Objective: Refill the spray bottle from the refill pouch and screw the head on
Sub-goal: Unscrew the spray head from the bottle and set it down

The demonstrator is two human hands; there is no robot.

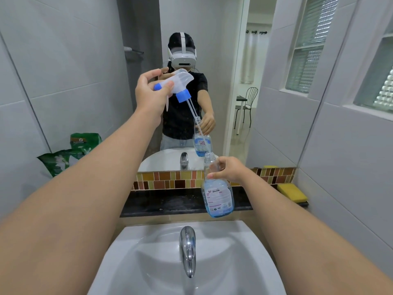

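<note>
Spray bottle [217,188] held in the air above the white sink [244,248], just over the chrome faucet [188,250], tilted slightly, neck open with no head on it. Right hand [227,170] clamped around the bottle's upper body below the neck, fingers wrapped tight. Blue liquid sits low in the bottle, label facing camera. Spray head [177,85] is up and to the left of the bottle, well apart from the neck; translucent white body, blue nozzle tip and blue screw collar. Left hand [151,90] closed on the spray head, thumb and fingers pinching its body. Dip tube [196,118] hangs from the collar and slants down toward the bottle neck; cannot tell whether its end is inside the neck or just above. Green refill pouch [63,158] stands far left of the bottle, against the wall, partly hidden by the left forearm. Black desk [170,203] runs behind the bottle under a mosaic tile strip. Yellow sponge [292,191] lies on the desk to the right of the bottle. Mirror [191,39] behind the bottle reflects the person.
</note>
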